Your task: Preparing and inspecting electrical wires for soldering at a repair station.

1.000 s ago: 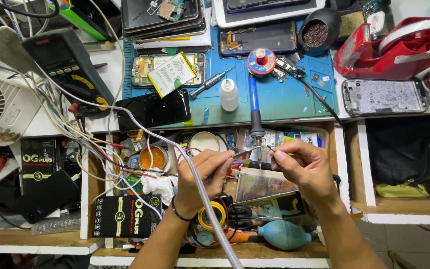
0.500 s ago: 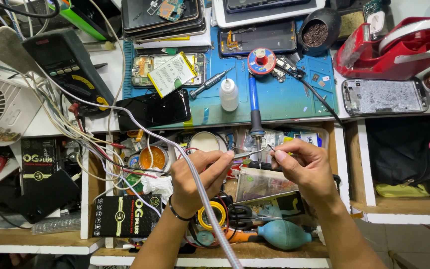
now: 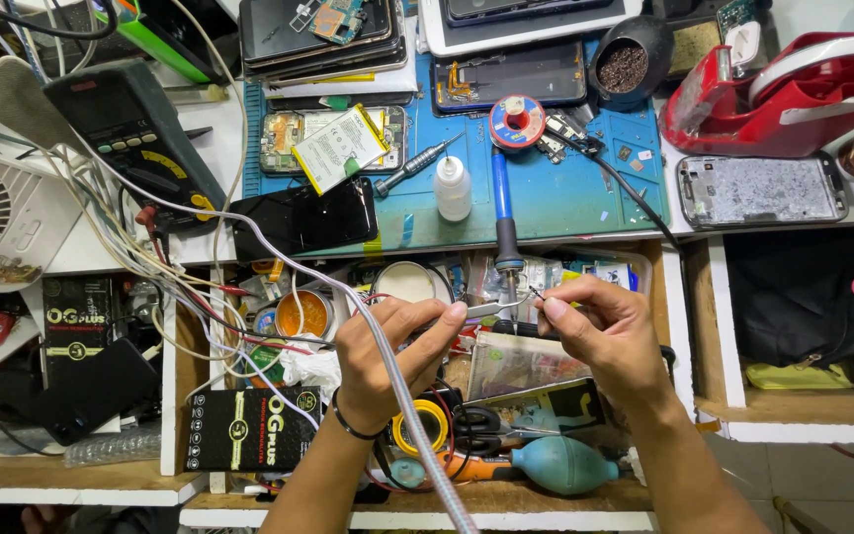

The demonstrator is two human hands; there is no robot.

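**Tweezers and a fine wire over the open drawer**

Tweezers (image 3: 491,309) sit pinched in the closed fingers of the left hand (image 3: 387,361), tips aimed toward three o'clock. The right hand (image 3: 610,331) faces them from three o'clock, its thumb and forefinger closed on a thin dark wire (image 3: 538,294) whose free end meets the tweezer tips; whatever lies between the tips is too small to make out. Both hands hover above the cluttered open drawer (image 3: 427,396), well below the blue mat (image 3: 565,193). At twelve o'clock from the tweezers a blue-handled soldering iron (image 3: 502,203) lies on the mat's edge, tip hanging toward the hands, with a small white bottle (image 3: 453,188) just beside it at nine o'clock. A grey braided cable (image 3: 402,396) crosses the left wrist. At six o'clock in the drawer lies a teal rubber blower (image 3: 565,465).
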